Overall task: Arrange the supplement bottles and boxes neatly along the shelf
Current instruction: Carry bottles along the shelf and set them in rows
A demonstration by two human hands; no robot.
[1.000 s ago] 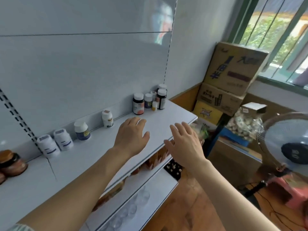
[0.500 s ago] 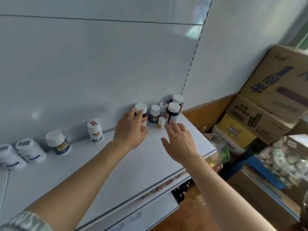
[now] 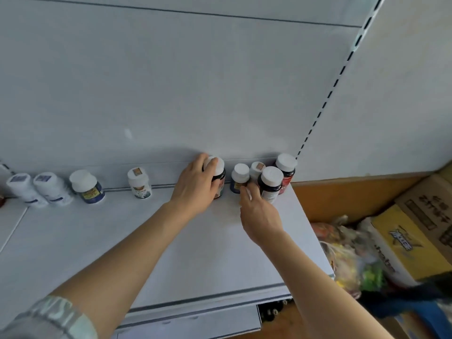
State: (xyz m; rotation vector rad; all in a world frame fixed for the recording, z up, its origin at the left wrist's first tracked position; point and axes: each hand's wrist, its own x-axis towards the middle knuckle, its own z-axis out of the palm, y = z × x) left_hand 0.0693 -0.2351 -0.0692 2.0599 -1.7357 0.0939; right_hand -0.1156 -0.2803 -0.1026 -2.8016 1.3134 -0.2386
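The right hand [image 3: 259,216] hides a small bottle at 12 o'clock, so its grasp is unclear. The left hand [image 3: 195,185] curls round a dark bottle [image 3: 219,178] on the shelf [image 3: 208,253].

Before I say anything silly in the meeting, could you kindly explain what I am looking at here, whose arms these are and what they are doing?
There is no machine here: the picture comes from a wide-angle camera worn on a person's head, looking down at their own bare arms. They stand at a white shelf with supplement bottles along its back wall. The left hand grips a dark bottle with a white cap. The right hand reaches into a tight cluster of four bottles, among them a small blue bottle and a black bottle; whether it holds anything is hidden. Four more bottles stand further left. Cardboard boxes sit on the floor at right.
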